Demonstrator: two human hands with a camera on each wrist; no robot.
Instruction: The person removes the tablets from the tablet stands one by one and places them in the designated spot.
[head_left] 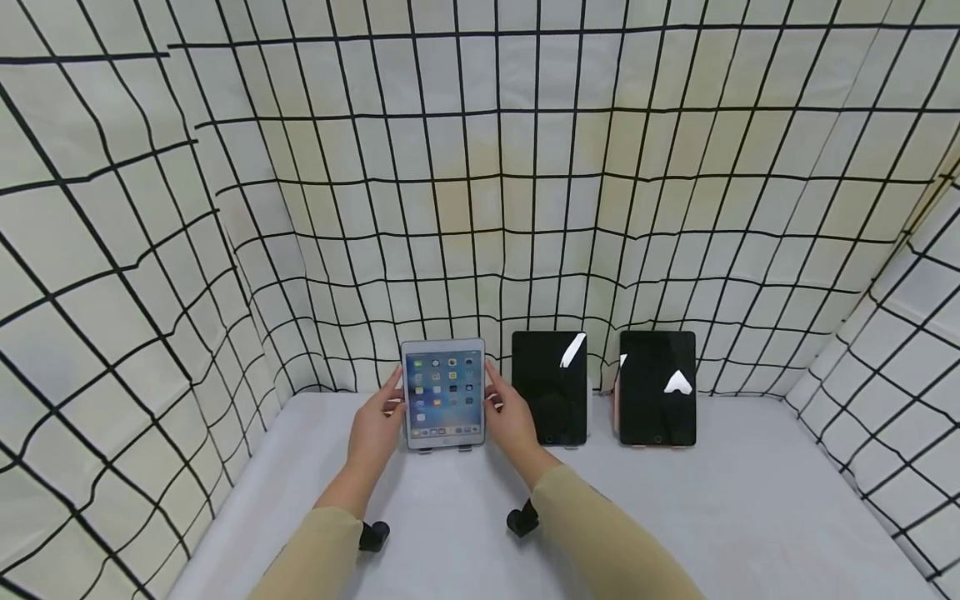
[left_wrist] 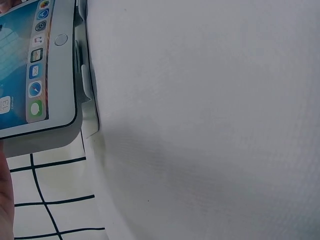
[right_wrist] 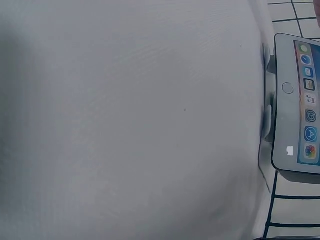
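- My left grip (head_left: 377,425) and right grip (head_left: 513,421) hold the white iPad (head_left: 444,392) between them by its side edges, likely steadying it without covering its face
- Beneath it, between both grips, stand lips (left_wrist: 86,82) show, presumably to stop it slipping onto the bench (head_left: 450,517)
- Right of my right grip, a near black tablet (head_left: 550,392) and a far black tablet (head_left: 657,392) face me, seemingly propped likewise

Lit tablet (head_left: 446,393): had a white frame, blue screen, multicoloured icons.
Middle tablet (head_left: 549,390): was black, streaked with white glare.
Right tablet (head_left: 657,392): was black, with white glare.
Table (head_left: 750,500): was plain white.
Cloth backdrop (head_left: 517,200): was white with a black grid, yellowish in patches.
Sleeves (head_left: 607,533): were beige.
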